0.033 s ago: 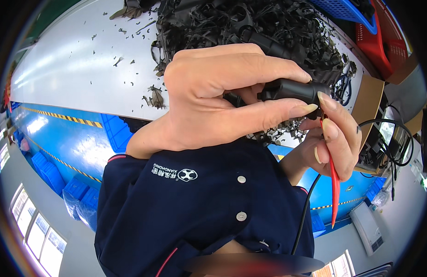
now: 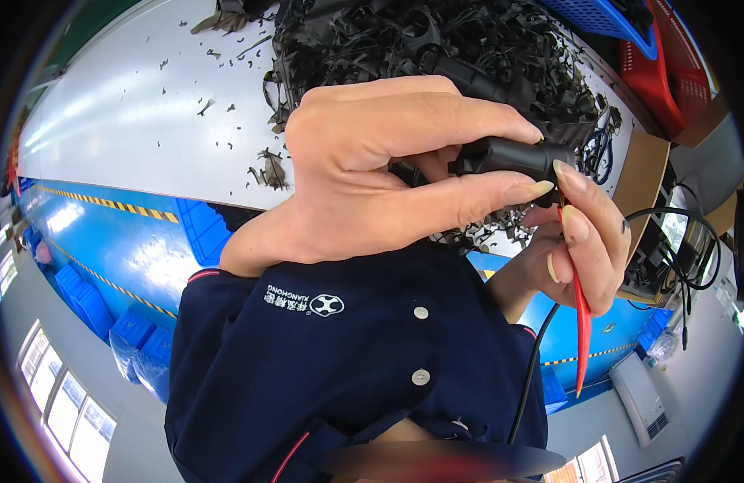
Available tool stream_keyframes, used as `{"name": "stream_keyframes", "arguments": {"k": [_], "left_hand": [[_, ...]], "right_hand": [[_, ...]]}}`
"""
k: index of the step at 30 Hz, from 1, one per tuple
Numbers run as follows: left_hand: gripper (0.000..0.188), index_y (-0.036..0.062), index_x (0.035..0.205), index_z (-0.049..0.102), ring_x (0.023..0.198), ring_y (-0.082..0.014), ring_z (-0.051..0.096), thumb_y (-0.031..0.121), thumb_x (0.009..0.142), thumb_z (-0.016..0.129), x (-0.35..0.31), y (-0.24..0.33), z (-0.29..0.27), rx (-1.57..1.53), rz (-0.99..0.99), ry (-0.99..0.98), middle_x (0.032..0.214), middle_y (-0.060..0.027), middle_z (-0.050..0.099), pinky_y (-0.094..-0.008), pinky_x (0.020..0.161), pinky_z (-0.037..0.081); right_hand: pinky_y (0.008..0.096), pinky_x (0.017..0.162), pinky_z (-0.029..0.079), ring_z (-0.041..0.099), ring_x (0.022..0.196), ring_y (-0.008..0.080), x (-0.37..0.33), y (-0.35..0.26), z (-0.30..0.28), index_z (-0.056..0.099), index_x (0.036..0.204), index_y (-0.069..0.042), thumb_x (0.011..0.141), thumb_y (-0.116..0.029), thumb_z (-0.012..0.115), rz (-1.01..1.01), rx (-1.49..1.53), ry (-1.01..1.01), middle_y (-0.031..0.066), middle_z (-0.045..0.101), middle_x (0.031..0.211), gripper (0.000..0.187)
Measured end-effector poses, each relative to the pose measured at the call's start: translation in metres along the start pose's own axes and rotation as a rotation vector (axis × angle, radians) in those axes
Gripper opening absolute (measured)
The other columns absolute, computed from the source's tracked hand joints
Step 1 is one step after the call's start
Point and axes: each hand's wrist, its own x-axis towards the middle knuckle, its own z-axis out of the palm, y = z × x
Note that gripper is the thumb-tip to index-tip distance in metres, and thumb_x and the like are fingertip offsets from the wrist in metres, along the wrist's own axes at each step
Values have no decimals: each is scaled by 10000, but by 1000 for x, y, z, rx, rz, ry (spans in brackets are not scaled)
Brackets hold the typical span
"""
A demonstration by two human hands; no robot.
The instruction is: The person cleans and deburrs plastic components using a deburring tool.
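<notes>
My left hand point(image 2: 364, 161) reaches across from the left and pinches a black plastic cylindrical part point(image 2: 513, 158) between thumb and fingers. The part lies roughly level, its stepped right end toward my other hand. My right hand point(image 2: 585, 249) is closed round a slim red tool point(image 2: 583, 330) whose tapered end points down. The tool's upper tip meets the underside of the part's right end, mostly covered by fingers, so its working end cannot be made out. The right thumb and fingertips also touch that end of the part.
A big heap of black plastic scraps and parts point(image 2: 348, 56) lies on the white table point(image 2: 146, 105) behind my hands. Blue point(image 2: 609, 20) and red baskets point(image 2: 658, 80) stand at the far right. A cardboard box point(image 2: 642, 173) and looped black cables point(image 2: 702, 221) are at the right.
</notes>
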Motion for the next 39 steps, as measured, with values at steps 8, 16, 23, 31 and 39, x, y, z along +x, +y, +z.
{"name": "stream_keyframes", "arguments": {"k": [8,16,23,31,39], "left_hand": [[250,-77,951,595,521,-117,589,-79,703,627,1,-1,5,-14,-4,16,685,-120,588,-171,418,449],[215,-81,923,600,484,-112,582,-91,709,620,-4,4,9,-6,-32,-12,625,-111,580,-165,388,430],[214,-85,932,594,488,-125,586,-89,718,613,-2,6,14,-111,-77,10,626,-119,577,-177,393,437],[255,-66,1009,565,564,-178,613,-98,756,555,-7,9,13,0,-150,66,757,-153,573,-211,460,490],[266,-93,1019,544,577,-187,618,-94,754,566,-7,1,14,-5,-17,92,788,-174,575,-213,466,497]], "right_hand": [[188,377,368,524,496,158,2,8,15,543,968,34,780,-174,618,-144,-183,153,254,589,866,290],[178,376,398,536,531,170,-7,5,30,506,979,49,832,-193,559,-159,-418,355,266,571,823,288],[195,376,418,546,478,185,-11,5,32,466,844,25,902,-321,414,-45,-344,511,200,560,644,355],[178,319,327,407,344,92,-10,-3,35,523,923,66,892,-229,463,307,-97,553,276,583,786,302],[188,370,287,327,352,59,-8,-24,17,459,1005,-4,947,-349,240,793,980,551,204,556,1014,413]]}}
